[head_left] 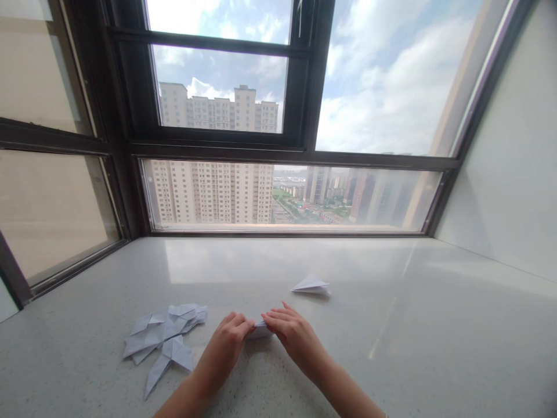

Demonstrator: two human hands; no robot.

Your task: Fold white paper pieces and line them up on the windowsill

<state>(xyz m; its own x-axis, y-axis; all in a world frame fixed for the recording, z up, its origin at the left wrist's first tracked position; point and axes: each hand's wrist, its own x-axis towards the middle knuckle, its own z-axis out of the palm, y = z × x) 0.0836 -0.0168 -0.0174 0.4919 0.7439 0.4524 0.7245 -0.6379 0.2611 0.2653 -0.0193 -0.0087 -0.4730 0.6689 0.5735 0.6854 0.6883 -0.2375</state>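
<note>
Between my two hands is a small folded piece of white paper (260,331), close to the sill's surface. My left hand (230,337) grips its left end, the fingers curled and the thumb side against the paper. At the other end, my right hand (293,331) closes over the paper's right edge with its fingers held together. Much of the paper is hidden beneath the fingers, so its full shape does not show.
Several folded white paper pieces (163,331) lie in an overlapping pile to the left. A white paper plane (311,285) rests farther back on the right. The speckled pale sill (413,337) reaches to the dark window frame (287,234).
</note>
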